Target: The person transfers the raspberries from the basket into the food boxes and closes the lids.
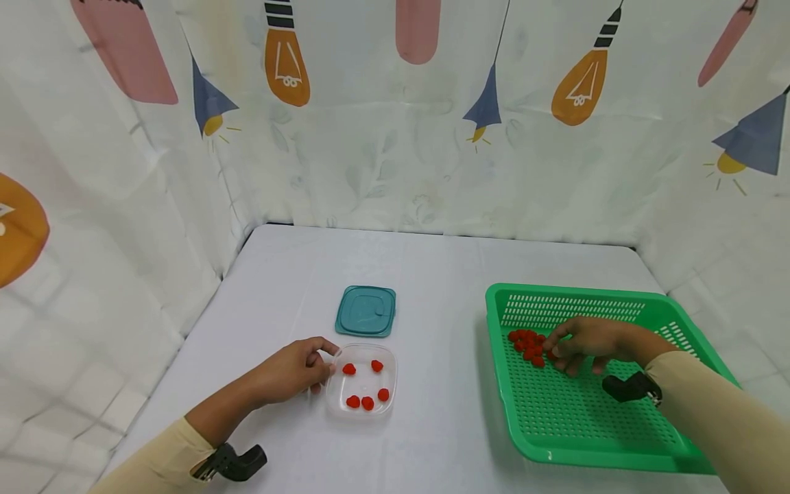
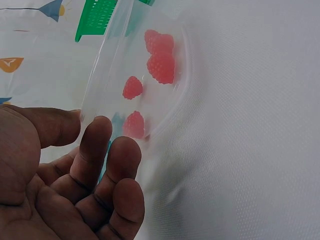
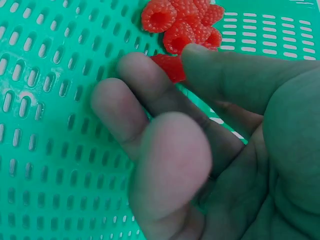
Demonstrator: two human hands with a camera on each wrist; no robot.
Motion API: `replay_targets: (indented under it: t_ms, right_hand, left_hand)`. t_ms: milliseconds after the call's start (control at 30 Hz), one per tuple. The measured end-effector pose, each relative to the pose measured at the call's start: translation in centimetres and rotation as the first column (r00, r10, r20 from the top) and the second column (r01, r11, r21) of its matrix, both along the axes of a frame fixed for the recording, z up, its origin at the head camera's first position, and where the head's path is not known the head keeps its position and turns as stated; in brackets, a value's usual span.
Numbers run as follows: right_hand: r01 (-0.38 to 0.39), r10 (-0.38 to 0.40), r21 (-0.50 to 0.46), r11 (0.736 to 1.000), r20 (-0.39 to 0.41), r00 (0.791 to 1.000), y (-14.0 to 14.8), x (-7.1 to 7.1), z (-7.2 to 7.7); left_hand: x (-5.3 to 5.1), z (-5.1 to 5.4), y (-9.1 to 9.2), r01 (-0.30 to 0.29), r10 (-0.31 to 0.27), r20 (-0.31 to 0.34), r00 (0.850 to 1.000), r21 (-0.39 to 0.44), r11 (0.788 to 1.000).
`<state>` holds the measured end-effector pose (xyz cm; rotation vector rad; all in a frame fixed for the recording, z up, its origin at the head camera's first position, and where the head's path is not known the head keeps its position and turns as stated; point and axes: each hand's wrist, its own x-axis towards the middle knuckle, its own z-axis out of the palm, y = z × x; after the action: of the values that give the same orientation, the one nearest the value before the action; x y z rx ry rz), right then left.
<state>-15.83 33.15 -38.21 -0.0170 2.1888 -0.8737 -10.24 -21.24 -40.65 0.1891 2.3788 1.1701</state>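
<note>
On the white table stands a small clear plastic container [image 1: 364, 415] with several red raspberries [image 1: 367, 403] spread over its floor. My left hand [image 1: 302, 370] pinches its left wall between thumb and index finger; in the left wrist view the thumb lies against the rim. To the right, my right hand [image 1: 583, 343] reaches down into a green plastic basket [image 1: 574, 425]. Its thumb and a finger pinch one raspberry [image 3: 171, 67], partly hidden by the fingertips. Just past that hand, a cluster of raspberries [image 3: 180, 25] lies on the basket's slotted floor.
A teal square lid [image 1: 367, 311] lies flat behind the clear container. The basket's raised rim [image 1: 503, 384] stands between the two hands. Printed white curtains [image 1: 382, 158] hang along the back and sides of the table.
</note>
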Motion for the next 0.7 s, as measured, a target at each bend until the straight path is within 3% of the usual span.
replay_targets:
  t_ms: [467, 700]
  right_hand:
    - [-0.003, 0.000, -0.047, 0.999, -0.057, 0.998, -0.3, -0.6, 1.1]
    - [-0.001, -0.004, -0.074, 0.997, -0.068, 0.998, -0.7, -0.9, 2.5]
  left_hand:
    - [0.1, 0.0, 0.0, 0.008, -0.008, -0.013, 1.000, -0.004, 1.000]
    - [0.2, 0.1, 0.1, -0.009, 0.009, -0.005, 1.000, -0.012, 1.000]
